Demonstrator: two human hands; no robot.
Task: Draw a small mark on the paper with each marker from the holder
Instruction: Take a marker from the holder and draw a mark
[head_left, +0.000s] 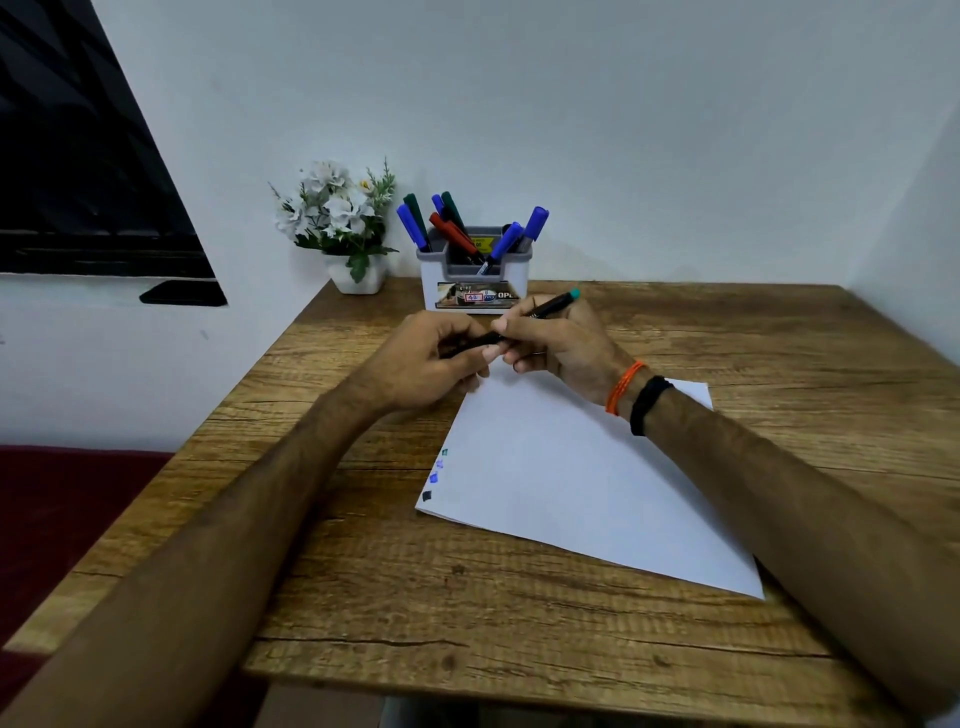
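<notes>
A white sheet of paper (566, 483) lies on the wooden table, with three small marks near its left edge (436, 473). Above its far corner both hands hold one black marker (545, 310) with a teal end. My right hand (561, 340) grips the barrel. My left hand (441, 358) pinches the marker's other end, which its fingers hide. Behind the hands stands a white and grey holder (470, 275) with several blue, green and red markers sticking out.
A small white pot of white artificial flowers (343, 228) stands left of the holder at the table's back corner. The wooden table (467, 597) meets a white wall behind and on the right. A dark red surface lies beyond the table's left edge.
</notes>
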